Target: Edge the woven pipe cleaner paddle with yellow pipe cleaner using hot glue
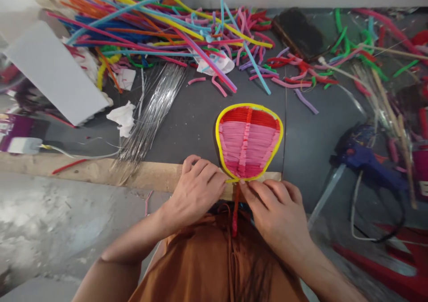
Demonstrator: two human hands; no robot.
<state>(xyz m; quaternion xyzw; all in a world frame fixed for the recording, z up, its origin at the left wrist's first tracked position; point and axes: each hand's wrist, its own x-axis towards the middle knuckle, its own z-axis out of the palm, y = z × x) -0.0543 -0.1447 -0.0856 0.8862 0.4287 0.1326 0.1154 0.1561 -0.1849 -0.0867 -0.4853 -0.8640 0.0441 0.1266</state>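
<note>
A petal-shaped piece made of pipe cleaners (pixel 261 137) lies at the table's front edge, pink in the middle with red bands and a yellow rim. From its narrow lower end a red stem (pixel 235 217) points down toward my body. My left hand (pixel 200 188) is closed at the left of that end, pinching the loose tip of the yellow pipe cleaner (pixel 230 181). On the other side my right hand (pixel 276 206) grips the base of the piece between thumb and fingers, where rim and stem meet. The fingers partly hide this joint.
Loose pipe cleaners (pixel 140 30) in many colours heap along the back. Thin metal wires (pixel 157 105) lie left of centre, near a white box (pixel 56 72). A dark phone (pixel 299 32) rests behind cut pieces. A blue glue gun (pixel 371 155) with its cord is at right.
</note>
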